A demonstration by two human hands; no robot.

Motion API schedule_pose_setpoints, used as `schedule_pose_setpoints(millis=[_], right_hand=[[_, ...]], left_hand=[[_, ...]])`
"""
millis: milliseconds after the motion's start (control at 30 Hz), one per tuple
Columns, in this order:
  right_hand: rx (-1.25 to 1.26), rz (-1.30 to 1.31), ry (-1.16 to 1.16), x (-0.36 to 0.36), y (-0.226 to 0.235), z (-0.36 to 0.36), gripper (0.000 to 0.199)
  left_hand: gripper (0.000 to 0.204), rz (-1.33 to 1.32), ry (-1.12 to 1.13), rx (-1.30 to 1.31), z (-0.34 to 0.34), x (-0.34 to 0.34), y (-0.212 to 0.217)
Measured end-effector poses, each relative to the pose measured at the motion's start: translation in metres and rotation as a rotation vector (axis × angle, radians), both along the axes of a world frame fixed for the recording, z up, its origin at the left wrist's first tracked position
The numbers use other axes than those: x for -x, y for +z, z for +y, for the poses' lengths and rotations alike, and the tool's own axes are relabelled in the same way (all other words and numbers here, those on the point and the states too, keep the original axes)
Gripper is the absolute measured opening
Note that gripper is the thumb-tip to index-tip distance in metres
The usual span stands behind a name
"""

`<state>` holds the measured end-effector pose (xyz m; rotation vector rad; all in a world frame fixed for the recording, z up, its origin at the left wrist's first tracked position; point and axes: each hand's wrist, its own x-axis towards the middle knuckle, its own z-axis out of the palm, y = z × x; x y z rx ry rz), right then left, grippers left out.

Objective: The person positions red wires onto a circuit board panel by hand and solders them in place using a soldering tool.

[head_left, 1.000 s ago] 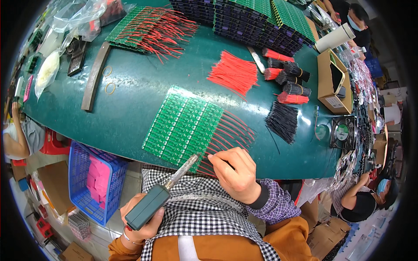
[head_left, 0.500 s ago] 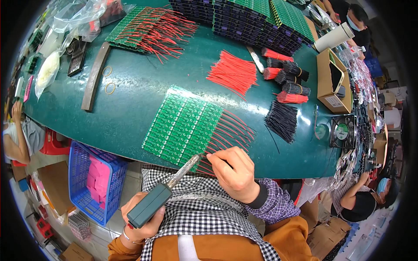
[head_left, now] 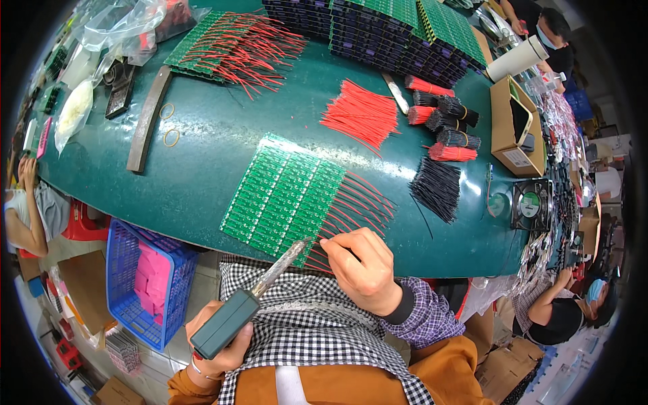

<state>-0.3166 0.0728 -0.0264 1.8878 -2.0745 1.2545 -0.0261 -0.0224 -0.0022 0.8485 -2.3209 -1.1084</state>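
Observation:
A green circuit board panel [head_left: 277, 196] lies on the table in front of me, with a row of red wires [head_left: 361, 202] reaching out from its right edge. My left hand [head_left: 219, 337] is wrapped around the dark green handle of a soldering iron [head_left: 226, 324]. The iron's metal barrel slants up to the right, its tip over the panel's near right corner. At that same edge my right hand [head_left: 364, 266] is closed in a pinch on a red wire, mostly hidden by the fingers. The iron's tip is close to these fingertips.
Beyond the panel lie a loose pile of red wires [head_left: 361, 115], a black wire pile [head_left: 437, 189] and several tied bundles [head_left: 455, 121]. Stacked boards [head_left: 378, 34] stand at the back. A metal bar [head_left: 148, 121] is at left, a small fan [head_left: 532, 204] at right. Other people sit nearby.
The soldering iron has shifted slightly left and down with my left hand, its tip drawing back from my right fingertips. My right hand has barely moved.

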Motion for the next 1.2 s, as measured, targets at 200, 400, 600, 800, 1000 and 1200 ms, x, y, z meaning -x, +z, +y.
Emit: schedule_pose_setpoints(millis=[200, 400, 600, 800, 1000, 1200], right_hand=[[0.022, -0.014, -0.015, -0.002, 0.001, -0.001, 0.033], [0.017, 0.036, -0.001, -0.002, 0.008, 0.006, 0.034], [-0.006, -0.014, 0.034, -0.003, 0.007, 0.006, 0.038], [-0.024, -0.019, 0.043, -0.004, 0.006, 0.006, 0.037], [-0.029, -0.018, 0.041, -0.004, 0.005, 0.006, 0.036], [-0.024, -0.006, 0.032, -0.005, 0.003, 0.005, 0.035]], left_hand=[[0.030, -0.032, 0.027, -0.053, 0.005, -0.010, -0.005], [0.033, -0.066, 0.055, -0.097, 0.009, -0.019, -0.010], [0.033, -0.058, 0.080, -0.096, 0.011, -0.016, -0.007], [0.030, 0.004, 0.032, -0.005, 0.003, -0.001, 0.001], [0.026, 0.023, 0.007, 0.009, 0.000, 0.003, 0.003], [0.025, 0.036, -0.006, -0.002, -0.002, 0.006, 0.004]])
